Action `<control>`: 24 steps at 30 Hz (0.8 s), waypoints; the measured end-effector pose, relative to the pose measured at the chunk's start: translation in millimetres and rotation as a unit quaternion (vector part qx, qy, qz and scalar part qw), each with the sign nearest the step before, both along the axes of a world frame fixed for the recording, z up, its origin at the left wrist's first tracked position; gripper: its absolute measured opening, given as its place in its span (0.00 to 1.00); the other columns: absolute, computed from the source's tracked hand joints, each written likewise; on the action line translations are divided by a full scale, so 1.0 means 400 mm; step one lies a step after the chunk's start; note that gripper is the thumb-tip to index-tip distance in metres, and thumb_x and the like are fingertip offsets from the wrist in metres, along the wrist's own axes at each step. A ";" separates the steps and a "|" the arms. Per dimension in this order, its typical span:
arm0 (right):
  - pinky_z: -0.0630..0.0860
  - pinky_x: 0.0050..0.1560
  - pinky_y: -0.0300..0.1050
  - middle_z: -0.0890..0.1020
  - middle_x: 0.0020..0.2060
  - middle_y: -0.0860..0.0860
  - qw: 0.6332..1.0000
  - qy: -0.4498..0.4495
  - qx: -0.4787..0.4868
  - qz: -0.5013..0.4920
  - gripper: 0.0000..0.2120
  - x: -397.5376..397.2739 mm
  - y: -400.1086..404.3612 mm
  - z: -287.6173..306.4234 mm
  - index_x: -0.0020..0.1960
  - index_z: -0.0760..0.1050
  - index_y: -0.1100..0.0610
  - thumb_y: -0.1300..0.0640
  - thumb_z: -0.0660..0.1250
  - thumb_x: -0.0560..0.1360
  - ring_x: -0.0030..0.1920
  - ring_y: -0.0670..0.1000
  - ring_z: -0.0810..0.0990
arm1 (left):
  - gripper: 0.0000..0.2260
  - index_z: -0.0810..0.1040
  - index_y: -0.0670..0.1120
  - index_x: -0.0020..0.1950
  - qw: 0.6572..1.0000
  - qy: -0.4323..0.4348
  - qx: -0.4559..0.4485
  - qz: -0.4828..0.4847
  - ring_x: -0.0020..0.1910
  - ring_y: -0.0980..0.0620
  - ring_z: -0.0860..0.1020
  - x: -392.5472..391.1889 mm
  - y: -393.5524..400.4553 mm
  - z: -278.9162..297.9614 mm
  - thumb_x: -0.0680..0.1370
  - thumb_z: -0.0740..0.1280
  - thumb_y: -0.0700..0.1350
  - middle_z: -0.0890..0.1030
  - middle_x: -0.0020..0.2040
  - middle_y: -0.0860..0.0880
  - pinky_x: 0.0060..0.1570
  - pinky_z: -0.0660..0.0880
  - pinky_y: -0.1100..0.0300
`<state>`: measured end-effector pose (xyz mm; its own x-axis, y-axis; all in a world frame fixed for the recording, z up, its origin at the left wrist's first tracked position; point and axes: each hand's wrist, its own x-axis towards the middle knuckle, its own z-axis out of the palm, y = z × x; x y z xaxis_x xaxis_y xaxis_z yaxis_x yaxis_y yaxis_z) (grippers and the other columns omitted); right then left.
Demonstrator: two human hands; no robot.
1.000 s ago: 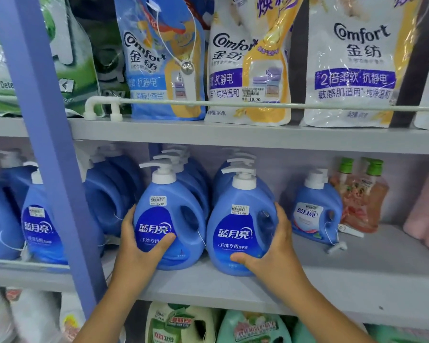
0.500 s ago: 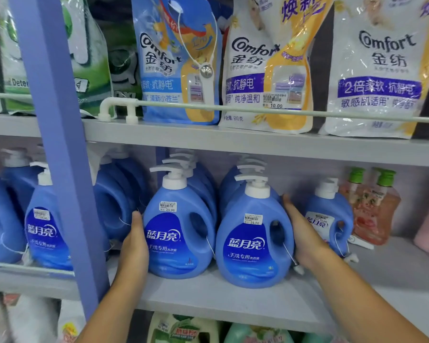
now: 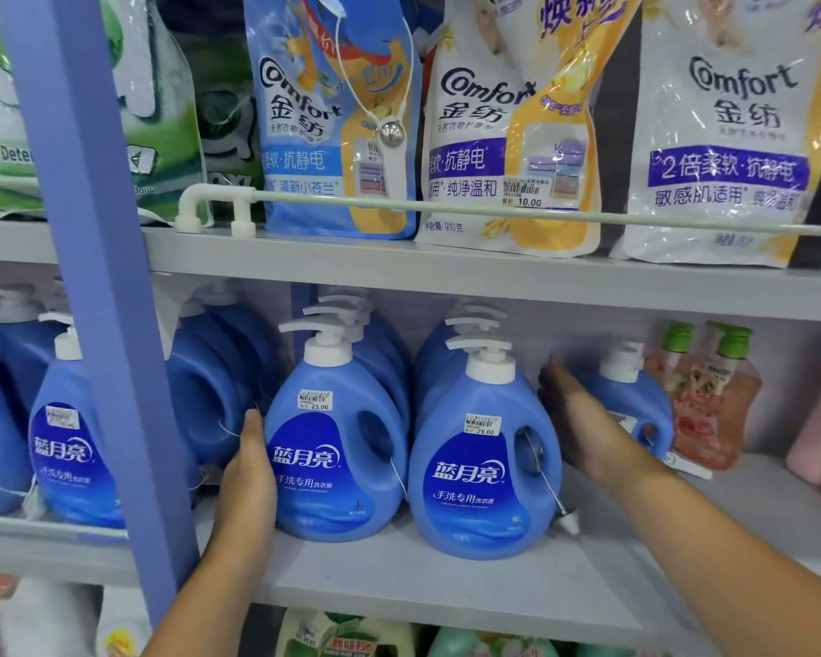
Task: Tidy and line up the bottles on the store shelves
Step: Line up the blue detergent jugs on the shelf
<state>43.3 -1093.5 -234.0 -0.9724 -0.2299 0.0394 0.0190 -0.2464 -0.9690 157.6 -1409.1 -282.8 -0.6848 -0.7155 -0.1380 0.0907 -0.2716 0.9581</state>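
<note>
A: Head view: what are the hands doing?
B: The left hand (image 3: 250,471), fingers straight, is lying flat against the left front bottle (image 3: 333,448) at its nine o'clock. The right hand (image 3: 577,419), fingers extended and blurred, is reaching at three o'clock of the right front bottle (image 3: 482,467).
A: Where are the bottles?
B: Both are standing upright, side by side, on the middle shelf (image 3: 446,580).

Head view — close, facing shelves (image 3: 446,277)

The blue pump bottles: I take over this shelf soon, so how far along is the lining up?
Done: two front blue bottles stand upright, labels forward. In hand: left hand flat against the left one; right hand beside the right one. Left: the smaller blue bottle sits further back, and the peach bottles.
</note>
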 end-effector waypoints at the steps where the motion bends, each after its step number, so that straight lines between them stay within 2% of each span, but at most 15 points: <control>1: 0.73 0.70 0.56 0.83 0.62 0.53 1.000 -0.004 -0.007 0.005 0.36 -0.008 -0.010 0.005 0.71 0.76 0.51 0.27 0.65 0.74 0.63 0.54 0.81 | 0.21 0.81 0.53 0.48 1.000 0.002 0.002 0.000 0.51 0.45 0.83 0.001 0.001 0.000 0.80 0.58 0.67 0.86 0.47 0.49 0.60 0.79 0.43; 3: 0.78 0.60 0.52 0.86 0.53 0.58 0.999 -0.025 0.008 0.030 0.29 0.001 -0.050 0.028 0.64 0.81 0.53 0.31 0.61 0.78 0.54 0.55 0.86 | 0.20 0.82 0.53 0.49 1.000 0.007 0.003 -0.003 0.51 0.45 0.83 0.005 0.004 0.001 0.80 0.58 0.66 0.86 0.48 0.49 0.60 0.79 0.43; 5: 0.81 0.48 0.45 0.87 0.45 0.56 0.998 -0.039 -0.001 0.053 0.23 0.008 -0.062 0.026 0.57 0.84 0.51 0.35 0.62 0.80 0.45 0.52 0.87 | 0.19 0.82 0.53 0.49 1.000 0.012 0.002 -0.005 0.50 0.46 0.83 0.007 0.008 0.006 0.81 0.58 0.65 0.86 0.47 0.49 0.58 0.79 0.45; 6: 0.83 0.42 0.43 0.87 0.43 0.56 0.998 -0.037 -0.012 0.058 0.21 0.010 -0.062 0.022 0.56 0.85 0.51 0.36 0.62 0.80 0.42 0.51 0.87 | 0.19 0.82 0.53 0.48 1.000 0.010 0.000 -0.006 0.50 0.46 0.83 0.008 0.007 0.007 0.81 0.59 0.64 0.86 0.46 0.49 0.58 0.79 0.45; 8: 0.82 0.36 0.41 0.87 0.41 0.55 0.997 -0.033 -0.011 0.062 0.23 0.006 -0.063 0.017 0.60 0.83 0.52 0.36 0.62 0.79 0.40 0.50 0.87 | 0.20 0.82 0.53 0.49 1.000 0.007 -0.008 -0.003 0.51 0.45 0.83 0.007 0.004 0.005 0.80 0.59 0.66 0.86 0.48 0.49 0.59 0.79 0.43; 10: 0.81 0.36 0.40 0.87 0.39 0.55 0.997 -0.029 -0.013 0.071 0.23 -0.005 -0.073 0.017 0.61 0.81 0.53 0.37 0.60 0.81 0.39 0.50 0.87 | 0.20 0.81 0.53 0.49 1.000 0.004 -0.012 0.001 0.52 0.45 0.83 0.007 -0.001 0.005 0.79 0.59 0.67 0.86 0.49 0.49 0.60 0.79 0.42; 14: 0.82 0.36 0.43 0.86 0.39 0.56 0.997 -0.044 0.001 0.062 0.24 -0.023 -0.075 0.015 0.56 0.83 0.54 0.36 0.59 0.81 0.38 0.52 0.86 | 0.19 0.82 0.53 0.51 1.000 0.003 -0.006 -0.002 0.52 0.46 0.83 0.007 -0.003 0.002 0.80 0.59 0.66 0.86 0.49 0.49 0.59 0.79 0.43; 19: 0.80 0.33 0.41 0.87 0.40 0.54 0.997 -0.056 0.056 0.012 0.27 -0.067 -0.099 0.064 0.53 0.80 0.52 0.32 0.52 0.81 0.37 0.53 0.86 | 0.21 0.82 0.53 0.55 1.000 0.012 -0.011 -0.006 0.52 0.47 0.84 0.011 -0.001 -0.004 0.80 0.58 0.66 0.87 0.49 0.49 0.57 0.80 0.44; 24: 0.82 0.35 0.41 0.87 0.43 0.55 0.995 -0.063 0.069 0.024 0.28 -0.079 -0.117 0.083 0.56 0.79 0.51 0.32 0.51 0.81 0.39 0.54 0.86 | 0.20 0.82 0.53 0.54 1.000 0.015 -0.012 -0.007 0.52 0.47 0.84 0.010 0.000 -0.005 0.81 0.58 0.66 0.87 0.49 0.49 0.56 0.80 0.46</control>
<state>11.6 -1140.5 -200.9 -0.9552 -0.2718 -0.1166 0.1505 -0.1071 -0.9828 161.6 -1409.0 -284.6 -0.6991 -0.7081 -0.0992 0.1163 -0.2496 0.9613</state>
